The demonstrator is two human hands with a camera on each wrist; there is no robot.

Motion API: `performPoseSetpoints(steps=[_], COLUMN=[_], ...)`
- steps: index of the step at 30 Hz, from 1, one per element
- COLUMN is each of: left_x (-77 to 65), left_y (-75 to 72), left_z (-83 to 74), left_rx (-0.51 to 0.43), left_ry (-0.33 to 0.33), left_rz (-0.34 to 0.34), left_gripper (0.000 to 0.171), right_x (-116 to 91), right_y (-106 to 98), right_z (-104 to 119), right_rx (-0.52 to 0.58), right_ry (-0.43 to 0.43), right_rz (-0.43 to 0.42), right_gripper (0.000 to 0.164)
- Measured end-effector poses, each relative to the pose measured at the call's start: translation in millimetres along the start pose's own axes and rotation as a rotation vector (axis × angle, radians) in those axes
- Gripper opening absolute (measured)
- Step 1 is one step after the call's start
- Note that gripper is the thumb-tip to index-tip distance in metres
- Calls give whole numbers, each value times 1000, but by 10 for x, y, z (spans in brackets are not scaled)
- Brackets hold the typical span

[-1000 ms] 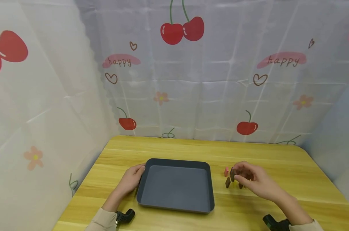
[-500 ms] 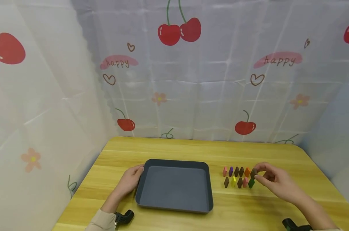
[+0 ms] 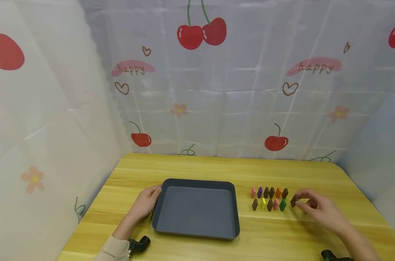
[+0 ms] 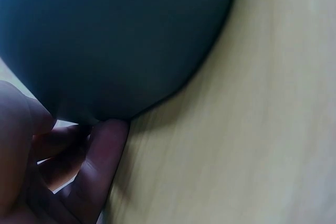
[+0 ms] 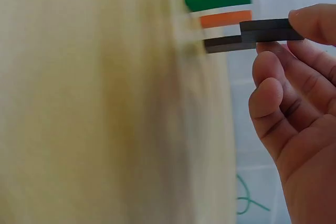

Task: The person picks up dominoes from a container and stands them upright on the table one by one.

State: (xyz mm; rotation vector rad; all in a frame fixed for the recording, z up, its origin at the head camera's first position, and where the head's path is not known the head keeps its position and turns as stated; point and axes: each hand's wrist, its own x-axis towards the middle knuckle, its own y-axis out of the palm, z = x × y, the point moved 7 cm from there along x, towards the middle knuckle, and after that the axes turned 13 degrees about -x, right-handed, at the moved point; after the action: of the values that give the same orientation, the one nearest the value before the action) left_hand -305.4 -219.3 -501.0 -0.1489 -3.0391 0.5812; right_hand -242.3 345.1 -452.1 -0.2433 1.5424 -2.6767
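My left hand [image 3: 145,202] grips the left rim of a dark grey rectangular baking tray [image 3: 196,212], thumb on top. In the left wrist view, fingers [image 4: 102,153] meet the tray's edge [image 4: 121,72]. At the right, my right hand [image 3: 323,210] pinches a dark brown domino [image 3: 293,201] between thumb and fingers, just right of the front row. Whether this domino touches the table cannot be told. Two rows of upright dominoes stand beside it, among them a green domino [image 3: 283,204], an orange domino [image 3: 278,193] and a brown domino [image 3: 284,193].
The wooden table [image 3: 217,168] bears all of this. More dominoes in the rows include a purple domino [image 3: 260,192] and a yellow domino [image 3: 263,204]. A white cherry-print curtain [image 3: 223,108] hangs behind the table and along its sides.
My right hand has moved from the left part of the domino rows to just beyond their right end, carrying the dark domino. The rows now show fully. The left hand stays on the tray.
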Motion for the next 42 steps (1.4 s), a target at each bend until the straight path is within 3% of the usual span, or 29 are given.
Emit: performPoseSetpoints(steps=[13, 25, 33, 42], left_x=[-26, -18, 1, -36], left_y=[-36, -25, -43, -125], left_z=[28, 25, 16, -35], left_rx=[13, 19, 22, -39], left_ry=[-6, -17, -14, -106], left_rz=[-8, -2, -4, 20], left_gripper=[44, 44, 44, 48], right_x=[74, 68, 82, 71], right_y=[296, 319, 303, 251], right_z=[-55, -93, -79, -40], right_rx=[20, -3, 46, 47], right_ry=[29, 32, 15, -2], right_rz=[59, 73, 76, 81], right_gripper=[27, 27, 33, 34])
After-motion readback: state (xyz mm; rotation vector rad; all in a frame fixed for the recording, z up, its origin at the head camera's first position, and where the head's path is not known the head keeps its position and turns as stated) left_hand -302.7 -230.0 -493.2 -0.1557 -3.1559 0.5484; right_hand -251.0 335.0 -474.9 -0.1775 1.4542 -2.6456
